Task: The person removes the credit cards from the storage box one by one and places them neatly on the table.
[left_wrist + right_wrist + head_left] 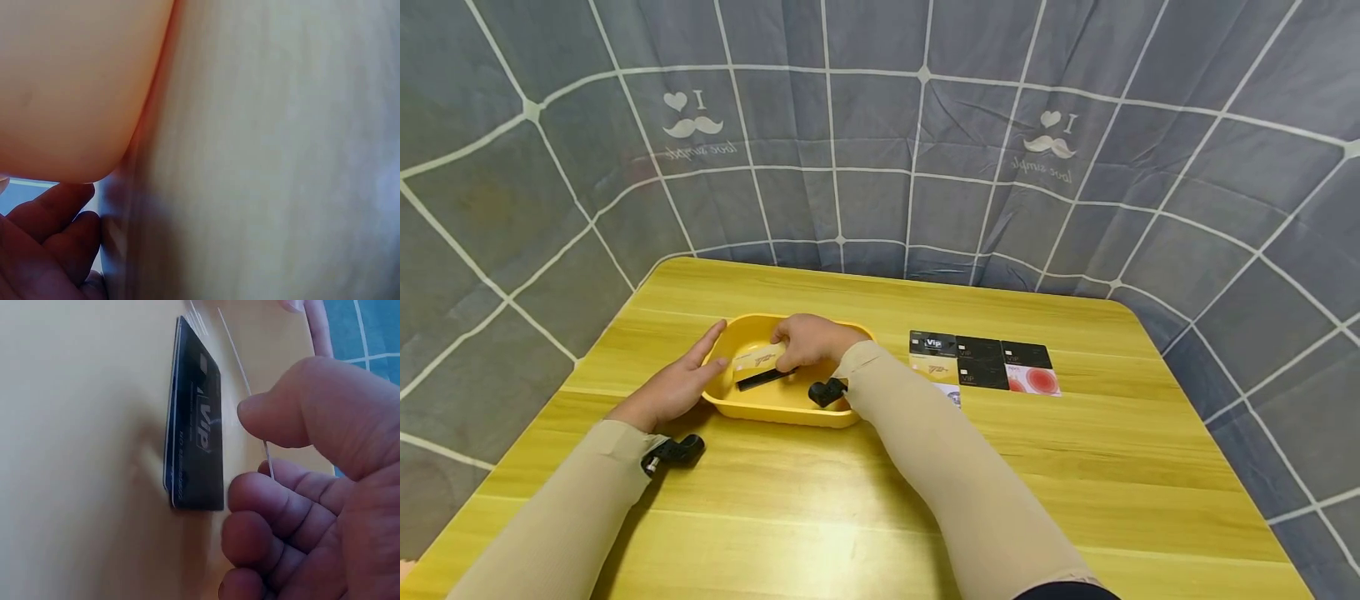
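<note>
Gold card (754, 361), left of frame centre, is pinched between thumb and fingers of the right hand (816, 340) inside a yellow tray (782, 413), while the left hand (676, 387), fingers apart, touches the tray's left end, apparently to steady it.

On my head feed I have a curtained-off recording booth: grey gridded fabric (880, 204), its lettering mirror-reversed, wraps from nine o'clock through twelve to three around a wood-grain table (1150, 475). A black wrist mount (677, 451) shows at eight o'clock. Home or lab beyond, I can't tell.
</note>
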Tool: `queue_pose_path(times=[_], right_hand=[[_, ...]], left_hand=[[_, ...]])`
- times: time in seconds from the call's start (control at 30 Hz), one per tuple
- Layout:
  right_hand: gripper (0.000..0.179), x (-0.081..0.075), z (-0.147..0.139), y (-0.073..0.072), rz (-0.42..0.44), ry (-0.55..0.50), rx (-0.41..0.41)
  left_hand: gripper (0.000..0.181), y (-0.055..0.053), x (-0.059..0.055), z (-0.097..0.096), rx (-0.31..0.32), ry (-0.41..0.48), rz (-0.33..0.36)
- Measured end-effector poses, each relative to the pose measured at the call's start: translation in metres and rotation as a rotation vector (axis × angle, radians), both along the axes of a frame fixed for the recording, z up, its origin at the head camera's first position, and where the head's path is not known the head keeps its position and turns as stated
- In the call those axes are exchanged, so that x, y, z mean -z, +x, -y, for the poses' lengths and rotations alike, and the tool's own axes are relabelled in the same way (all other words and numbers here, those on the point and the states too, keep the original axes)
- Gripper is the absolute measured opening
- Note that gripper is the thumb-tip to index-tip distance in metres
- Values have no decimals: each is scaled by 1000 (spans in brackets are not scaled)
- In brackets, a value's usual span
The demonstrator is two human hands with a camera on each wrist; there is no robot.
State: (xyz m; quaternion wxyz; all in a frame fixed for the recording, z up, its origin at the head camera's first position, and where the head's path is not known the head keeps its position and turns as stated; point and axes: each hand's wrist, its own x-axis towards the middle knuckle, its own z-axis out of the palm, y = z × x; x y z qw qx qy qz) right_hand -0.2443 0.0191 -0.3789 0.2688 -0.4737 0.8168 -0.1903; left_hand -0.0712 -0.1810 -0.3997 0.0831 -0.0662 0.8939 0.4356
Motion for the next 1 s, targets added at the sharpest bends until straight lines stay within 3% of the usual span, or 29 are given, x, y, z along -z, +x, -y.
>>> queue_pose_path(times=[0.23, 0.4, 0.67, 1.0], right_hand=[[55, -7, -16, -2, -58, -30, -14], [52, -20, -30, -2, -88, -50, -9], [55, -39, -61, -6, -81, -97, 10], [52, -48, -114, -23, -58, -164, 71]], left_hand=[[72, 1, 3, -1, 10, -29, -6], [71, 0, 2, -1, 15, -47, -17], [72, -2, 3, 0, 6, -54, -10], [73, -5, 3, 3, 13, -42, -6]])
